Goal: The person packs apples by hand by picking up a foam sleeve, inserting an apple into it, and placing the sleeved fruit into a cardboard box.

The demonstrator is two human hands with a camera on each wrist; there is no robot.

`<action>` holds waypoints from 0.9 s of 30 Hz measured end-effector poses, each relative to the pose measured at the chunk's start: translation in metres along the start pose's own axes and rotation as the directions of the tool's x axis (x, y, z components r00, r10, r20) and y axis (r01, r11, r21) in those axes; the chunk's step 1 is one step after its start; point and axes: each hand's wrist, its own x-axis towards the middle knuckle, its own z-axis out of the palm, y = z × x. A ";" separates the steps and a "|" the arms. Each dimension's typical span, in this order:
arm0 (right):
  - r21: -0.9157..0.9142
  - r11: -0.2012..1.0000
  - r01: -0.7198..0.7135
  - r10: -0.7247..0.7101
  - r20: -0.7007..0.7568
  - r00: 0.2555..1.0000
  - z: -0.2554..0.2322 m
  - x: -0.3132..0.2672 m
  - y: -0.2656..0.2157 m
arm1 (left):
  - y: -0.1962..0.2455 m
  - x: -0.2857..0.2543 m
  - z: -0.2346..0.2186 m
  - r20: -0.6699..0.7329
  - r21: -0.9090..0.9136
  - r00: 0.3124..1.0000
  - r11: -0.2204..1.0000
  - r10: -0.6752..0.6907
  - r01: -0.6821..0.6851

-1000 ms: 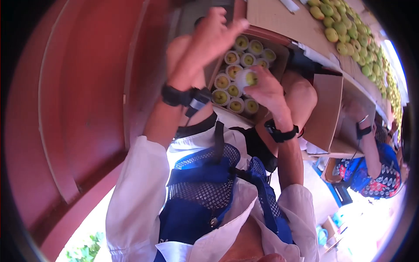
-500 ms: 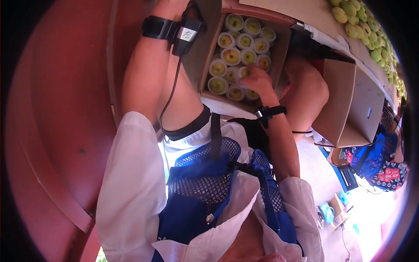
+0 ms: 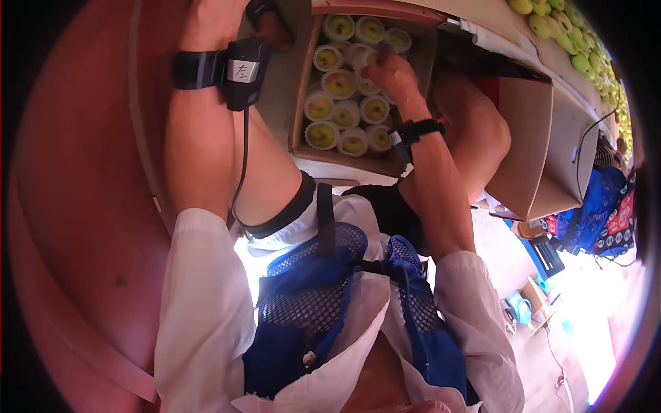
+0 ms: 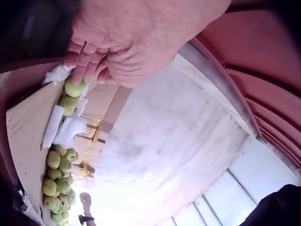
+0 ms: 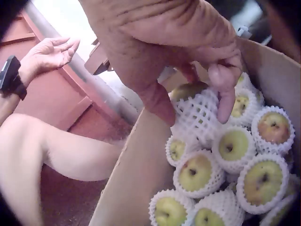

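Observation:
My right hand (image 5: 174, 52) grips an apple (image 5: 193, 113) in a white foam net, thumb on one side and fingers on the other. It is over a cardboard box (image 3: 297, 124) of apples, each in its own foam net, such as this netted apple (image 5: 261, 183). In the left wrist view my left hand (image 4: 136, 42) reaches out with relaxed fingers, its fingertips overlapping a bare green apple (image 4: 75, 88) on the shelf. The head view cuts that hand off at the top edge; the right wrist view shows the left hand with nothing in it.
Bare apples (image 4: 56, 188) are heaped along a cardboard-lined shelf (image 4: 28, 132), with loose foam nets (image 4: 70, 129) among them. A cardboard box (image 3: 527, 138) lies open at the right, beyond my knee (image 3: 485, 131). A red panel (image 3: 76, 172) rises on the left.
My left hand has moved up out of the head view. My right hand has lowered the netted apple to the box and shifted towards its far side. The head view has shifted too.

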 end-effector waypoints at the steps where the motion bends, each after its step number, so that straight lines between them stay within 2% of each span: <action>1: -0.024 1.000 -0.002 0.002 -0.018 1.000 -0.001 0.011 0.003 | -0.001 0.000 0.000 -0.004 -0.014 1.000 1.000 0.000 0.000; 4: -0.055 0.997 0.045 -0.047 -0.040 0.998 -0.008 0.057 0.028 | -0.001 0.004 0.005 -0.006 -0.029 1.000 0.999 -0.018 0.018; 7: -0.101 0.994 0.038 -0.040 -0.023 0.999 -0.029 0.077 0.038 | 0.002 0.007 0.013 0.003 -0.036 1.000 0.999 -0.009 0.009; 10: -0.174 0.983 -0.053 0.029 -0.137 0.990 -0.026 0.095 0.040 | 0.006 0.011 0.022 -0.006 -0.017 1.000 1.000 -0.011 0.011; 13: -0.135 0.990 -0.034 -0.003 -0.258 0.966 -0.021 0.095 0.043 | 0.007 0.016 0.029 -0.009 0.002 1.000 1.000 -0.005 0.005; 16: -0.106 0.993 -0.051 0.016 -0.307 0.951 -0.024 0.075 0.030 | 0.008 0.019 0.030 0.005 0.007 1.000 1.000 -0.007 0.007; 19: -0.187 0.974 -0.129 0.070 -0.294 0.953 -0.012 0.083 0.036 | 0.011 0.021 0.034 -0.012 -0.005 1.000 1.000 -0.014 0.014; 22: -0.232 0.966 -0.113 0.016 -0.382 0.924 -0.004 0.082 0.036 | 0.015 0.024 0.037 -0.005 -0.008 1.000 1.000 -0.008 0.008; 25: -0.287 0.951 -0.114 0.029 -0.285 0.958 -0.015 0.083 0.032 | 0.022 0.017 0.040 -0.026 0.004 0.999 1.000 0.023 -0.023; 27: -0.252 0.965 -0.077 -0.032 -0.403 0.915 -0.009 0.083 0.038 | 0.021 0.018 0.041 -0.045 -0.002 0.999 1.000 0.022 -0.022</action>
